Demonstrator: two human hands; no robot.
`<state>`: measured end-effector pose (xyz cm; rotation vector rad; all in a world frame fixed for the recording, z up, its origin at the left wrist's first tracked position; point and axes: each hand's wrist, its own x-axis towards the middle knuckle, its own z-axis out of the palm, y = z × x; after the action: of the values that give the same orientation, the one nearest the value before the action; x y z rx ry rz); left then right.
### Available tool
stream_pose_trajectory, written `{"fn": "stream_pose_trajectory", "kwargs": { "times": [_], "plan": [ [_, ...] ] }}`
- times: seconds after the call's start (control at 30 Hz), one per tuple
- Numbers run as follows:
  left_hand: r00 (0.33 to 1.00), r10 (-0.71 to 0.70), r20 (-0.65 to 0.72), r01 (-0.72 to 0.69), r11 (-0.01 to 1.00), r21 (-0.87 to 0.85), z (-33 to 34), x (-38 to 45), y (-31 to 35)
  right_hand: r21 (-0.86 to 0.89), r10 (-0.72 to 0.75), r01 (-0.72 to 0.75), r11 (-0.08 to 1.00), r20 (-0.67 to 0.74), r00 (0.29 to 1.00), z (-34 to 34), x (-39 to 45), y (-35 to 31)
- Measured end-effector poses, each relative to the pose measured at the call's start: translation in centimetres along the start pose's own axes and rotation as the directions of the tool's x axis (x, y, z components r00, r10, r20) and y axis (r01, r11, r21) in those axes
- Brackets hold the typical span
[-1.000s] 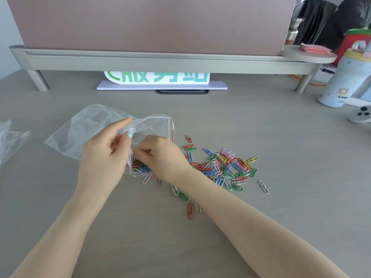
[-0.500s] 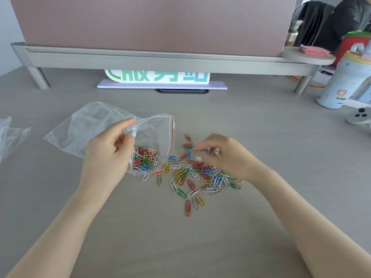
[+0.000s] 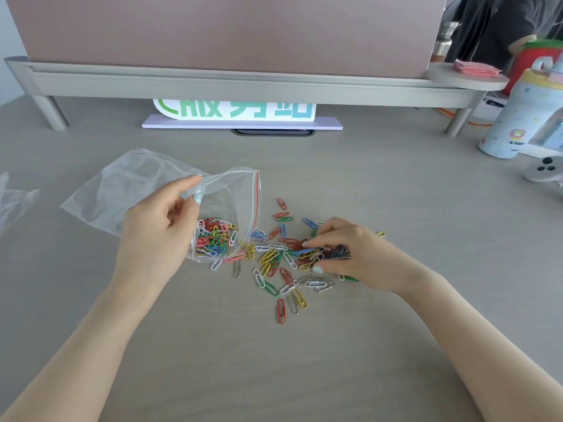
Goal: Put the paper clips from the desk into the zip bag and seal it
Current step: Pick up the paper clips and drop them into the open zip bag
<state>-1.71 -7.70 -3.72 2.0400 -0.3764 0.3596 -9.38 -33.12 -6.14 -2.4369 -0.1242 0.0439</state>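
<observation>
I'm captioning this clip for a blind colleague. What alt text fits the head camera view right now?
A person's left hand holds open a clear zip bag already holding some colored paper clips, while the right hand gathers a bunch from the loose paper clips scattered on the grey desk. A water bottle stands at far right.

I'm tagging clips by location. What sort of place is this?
Probably an office workstation: a grey desk backed by a partition panel, a sign under its shelf, a water bottle, and coloured paper clips being bagged.
</observation>
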Motion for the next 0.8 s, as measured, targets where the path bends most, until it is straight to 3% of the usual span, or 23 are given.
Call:
{"fn": "stream_pose_trajectory", "kwargs": {
  "times": [0.8],
  "plan": [
    [1.000, 0.008, 0.012, -0.008, 1.000, 0.004, 0.10, 0.01, -0.29, 0.046, -0.002, 0.006, 0.999, -0.091, 0.996, 0.44, -0.12, -0.74]
  ]
}}
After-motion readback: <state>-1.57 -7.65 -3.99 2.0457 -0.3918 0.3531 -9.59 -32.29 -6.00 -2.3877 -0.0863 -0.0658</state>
